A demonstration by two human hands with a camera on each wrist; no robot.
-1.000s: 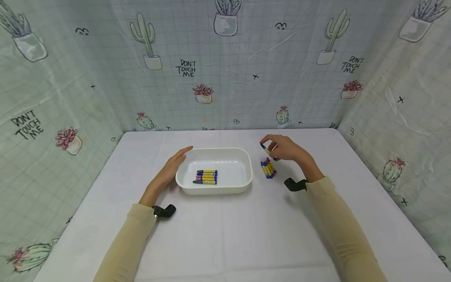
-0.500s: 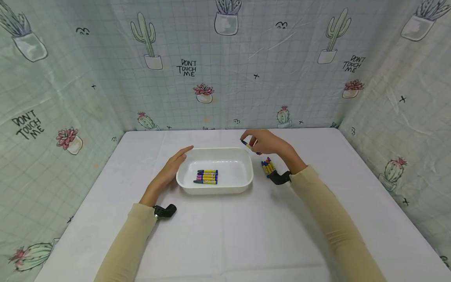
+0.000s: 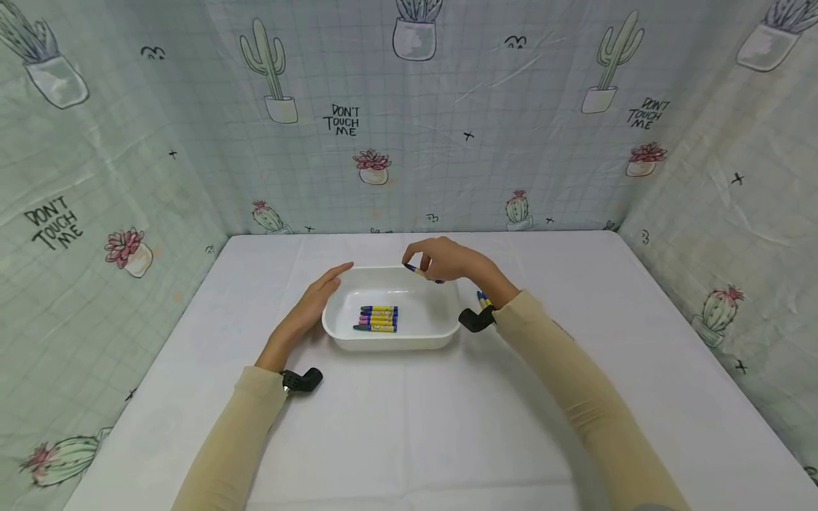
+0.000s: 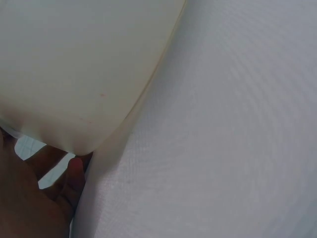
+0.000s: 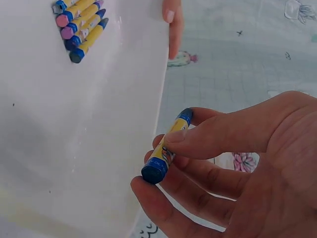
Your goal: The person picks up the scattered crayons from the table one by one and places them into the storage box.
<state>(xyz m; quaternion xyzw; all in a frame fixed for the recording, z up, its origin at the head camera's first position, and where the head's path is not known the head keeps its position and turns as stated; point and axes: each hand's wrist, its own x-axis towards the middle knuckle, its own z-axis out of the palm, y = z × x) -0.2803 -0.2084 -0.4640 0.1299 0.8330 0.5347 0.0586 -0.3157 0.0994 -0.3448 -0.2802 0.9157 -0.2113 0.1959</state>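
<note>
A dark blue crayon (image 5: pixel 182 124) with a yellow wrapper is pinched between the thumb and fingers of my right hand (image 3: pixel 447 259), above the back right of a white tray (image 3: pixel 399 343). Inside the tray several yellow-wrapped crayons (image 3: pixel 378 326) lie side by side in a row, left of the middle. My left hand (image 3: pixel 314 301) rests against the tray's left end, its fingers fairly straight along the rim. In the left wrist view, part of the left hand (image 4: pixel 29 198) touches the tray's outer wall (image 4: pixel 89 64).
Right of the tray lie more crayons (image 3: pixel 483 298), mostly hidden behind the right wrist's black camera mount (image 3: pixel 476 319). A white cloth covers the table (image 3: pixel 396 419). Cactus-print fabric (image 3: pixel 307 170) hangs behind it and at both sides.
My right hand has carried the crayon leftward from beside the loose crayons to over the tray's back rim. The left hand and the row in the tray stay as they were.
</note>
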